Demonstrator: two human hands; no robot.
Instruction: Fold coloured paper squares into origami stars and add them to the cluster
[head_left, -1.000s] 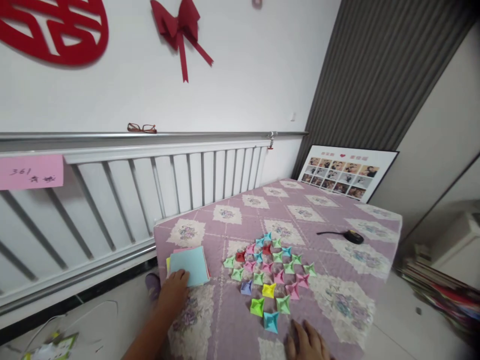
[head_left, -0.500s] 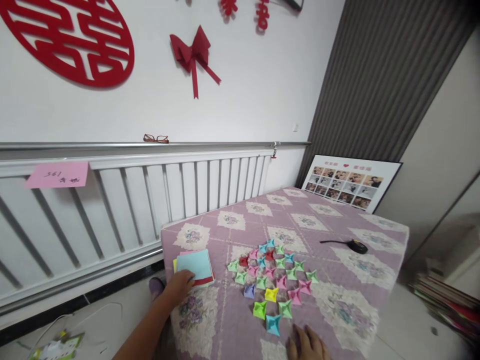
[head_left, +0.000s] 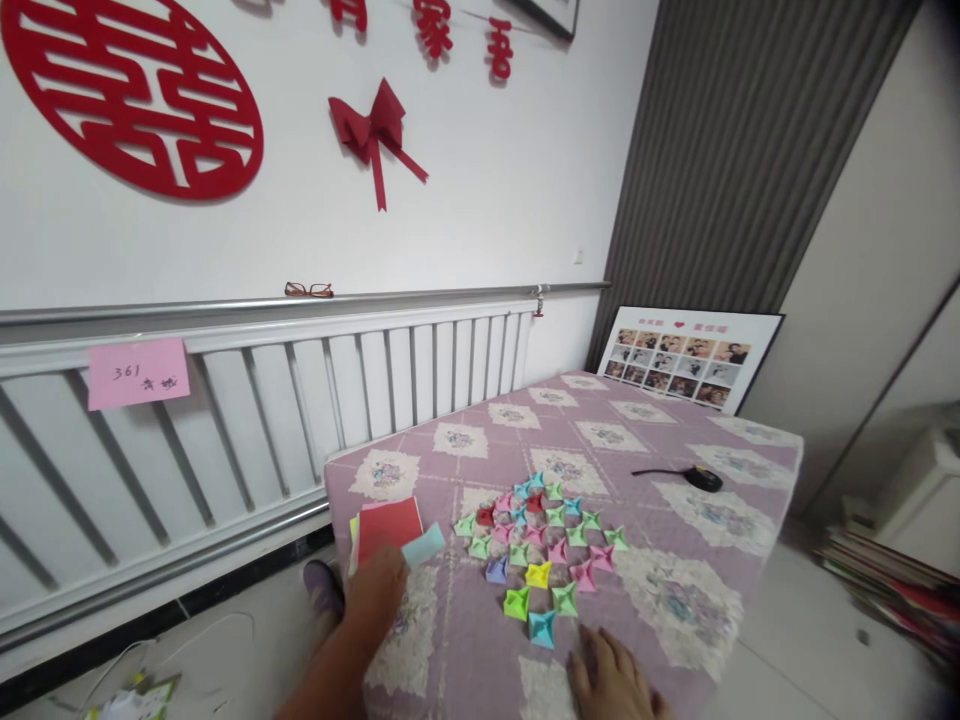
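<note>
My left hand (head_left: 382, 582) is closed on a light blue sheet of paper (head_left: 424, 544), tilted at the right edge of a stack of coloured paper (head_left: 388, 527). Red now shows on top of that stack, with yellow and pink edges under it. My right hand (head_left: 609, 672) lies on the tablecloth with its fingers stretched out, holding nothing. Just beyond its fingertips stands a blue folded paper piece (head_left: 541, 628). Several more folded pieces, among them a yellow one (head_left: 538, 575) and a purple one (head_left: 496, 570), form a diamond-like group mid-table.
A black tape measure (head_left: 703, 479) lies on the flowered tablecloth (head_left: 517, 440) at the right. Behind the table runs a white radiator (head_left: 442, 370) with a pink note (head_left: 139, 374). Glasses (head_left: 308, 290) rest on the pipe. A photo board (head_left: 686, 355) leans at the far end.
My left hand has taken the light blue sheet off the stack and drawn it rightward, uncovering red paper. My right hand has come further into view. The camera view has shifted slightly.
</note>
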